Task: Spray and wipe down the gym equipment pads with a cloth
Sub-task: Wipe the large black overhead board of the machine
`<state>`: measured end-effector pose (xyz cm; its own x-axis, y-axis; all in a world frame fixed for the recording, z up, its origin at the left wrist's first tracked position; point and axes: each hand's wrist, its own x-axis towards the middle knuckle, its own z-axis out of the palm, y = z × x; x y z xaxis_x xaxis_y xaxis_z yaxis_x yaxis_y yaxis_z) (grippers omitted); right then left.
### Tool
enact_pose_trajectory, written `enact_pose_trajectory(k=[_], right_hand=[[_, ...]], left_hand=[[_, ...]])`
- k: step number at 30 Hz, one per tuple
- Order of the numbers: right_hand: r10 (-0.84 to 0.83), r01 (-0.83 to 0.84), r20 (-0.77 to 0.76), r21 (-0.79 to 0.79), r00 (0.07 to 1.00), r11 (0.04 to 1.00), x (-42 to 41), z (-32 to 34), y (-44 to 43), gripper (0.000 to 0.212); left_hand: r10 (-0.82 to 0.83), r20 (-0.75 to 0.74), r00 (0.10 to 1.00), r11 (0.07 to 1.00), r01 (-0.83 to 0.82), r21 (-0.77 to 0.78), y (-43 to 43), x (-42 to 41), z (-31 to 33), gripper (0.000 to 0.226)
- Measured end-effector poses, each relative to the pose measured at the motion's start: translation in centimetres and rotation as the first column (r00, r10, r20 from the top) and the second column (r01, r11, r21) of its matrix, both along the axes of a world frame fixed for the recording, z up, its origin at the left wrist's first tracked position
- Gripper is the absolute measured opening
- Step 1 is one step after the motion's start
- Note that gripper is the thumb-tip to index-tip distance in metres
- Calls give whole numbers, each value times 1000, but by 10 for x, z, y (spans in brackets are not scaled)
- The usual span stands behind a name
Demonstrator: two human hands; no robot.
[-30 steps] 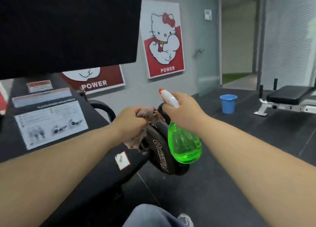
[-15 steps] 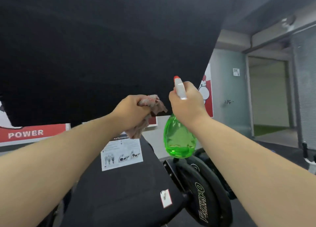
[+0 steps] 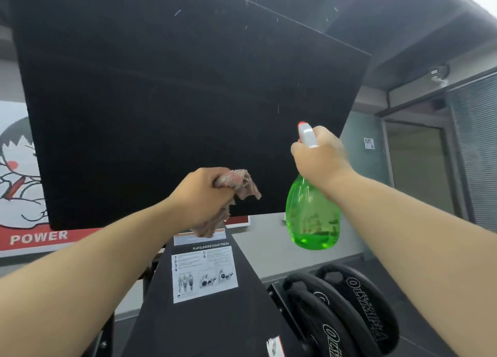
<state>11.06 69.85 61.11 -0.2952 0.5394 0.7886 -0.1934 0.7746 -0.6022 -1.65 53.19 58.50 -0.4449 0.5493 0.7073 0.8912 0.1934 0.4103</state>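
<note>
Pad: the large black flat upholstered pad (image 3: 188,101) fills the upper view, tilted over both hands. Fine droplets show against its right part.
Right hand: the right hand (image 3: 320,160) is curled round the neck and white trigger head of the green translucent plastic spray bottle (image 3: 313,222), nozzle aimed up at the pad. The trigger finger is hidden.
Left hand: the left hand (image 3: 201,195) is a closed fist round the crumpled pinkish-brown cloth (image 3: 242,184), near the pad's lower edge. Contact cannot be confirmed.
Risk, overspray: mist fired upward may fall back on the person, or wet the white printed instruction label (image 3: 204,273) and the black weight plates (image 3: 349,303) below.
Risk, coverage: a tightly bunched cloth offers little wiping face, so streaks and missed corners are likely.
</note>
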Motion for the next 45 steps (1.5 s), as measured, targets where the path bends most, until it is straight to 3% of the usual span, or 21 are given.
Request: enact_pose_trajectory(k=[5,11,17,23,30,33,38,45], right_hand=[[41,-41,163,-6,986,999,-18,-33,-2,21],[120,-139,316,40,941,989,-39,-59,-34,8],[255,-284,249,86,934,955,-54,-48,-78,15],[271,-262,-14,206,963,943,-50,-5,-120,13],[330,-296,-40,351,943,888,-44,20,-147,6],[343,-338,53,360,938,869,-46,14,-156,6],[275,-362,275,348,921,865,-58,-17,-158,15],[177,-390,524,330,833,859,-67,-57,-152,21]], left_hand=[[21,19,1000,1000,-22,12,-5,-6,-10,27],[80,-5,997,997,-80,-23,-30,-5,-18,23],[158,-25,987,987,-157,29,-61,-9,-11,24],[223,-40,974,974,-220,58,-87,-10,-4,24],[267,-69,961,961,-261,92,-110,-6,1,29],[278,-80,957,959,-272,77,-117,-3,-1,22],[272,-86,958,962,-268,58,-127,0,-5,31],[323,-101,941,946,-320,42,-144,-5,-16,21]])
